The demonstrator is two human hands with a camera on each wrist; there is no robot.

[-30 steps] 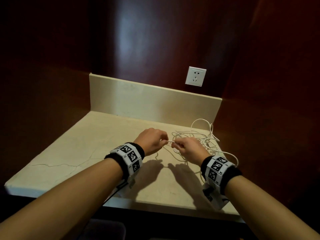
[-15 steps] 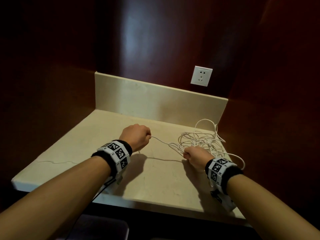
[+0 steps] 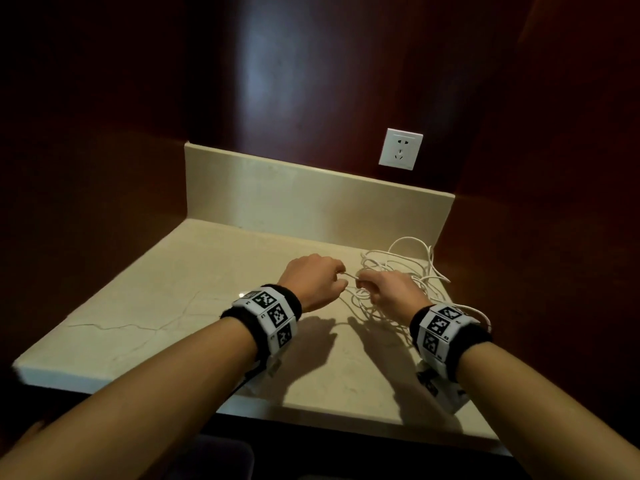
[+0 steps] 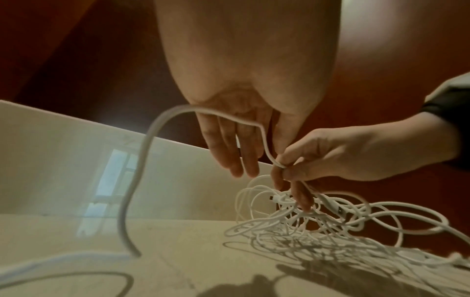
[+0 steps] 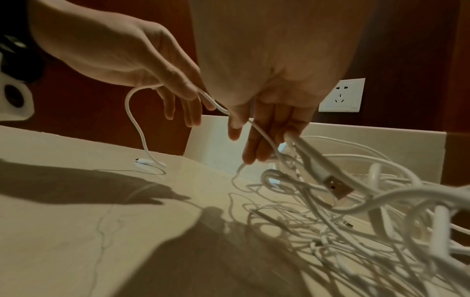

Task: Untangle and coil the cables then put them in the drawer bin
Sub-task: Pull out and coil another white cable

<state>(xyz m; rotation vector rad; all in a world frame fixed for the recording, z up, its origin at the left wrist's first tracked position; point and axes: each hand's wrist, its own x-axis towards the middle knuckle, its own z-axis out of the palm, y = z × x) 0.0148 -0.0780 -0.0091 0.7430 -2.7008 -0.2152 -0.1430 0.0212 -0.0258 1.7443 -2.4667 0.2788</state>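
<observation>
Head view: a white cable strand (image 3: 349, 274) is pinched between the left hand (image 3: 313, 284) and right hand (image 3: 391, 294); the cable tangle (image 3: 408, 271) lies at 2 o'clock on the bench (image 3: 173, 306).

Left wrist view: the strand (image 4: 142, 170) is draped across the left fingers (image 4: 229, 148), pinched by the right hand (image 4: 330, 152).

Right wrist view: a USB plug (image 5: 337, 185) hangs at 3 o'clock.

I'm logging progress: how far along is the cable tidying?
Early. Nothing is coiled. The left hand and right hand pinch one white cable between them, working it out of the tangle on the countertop. Untangling, coiling and binning remain; no drawer bin shows.
</observation>
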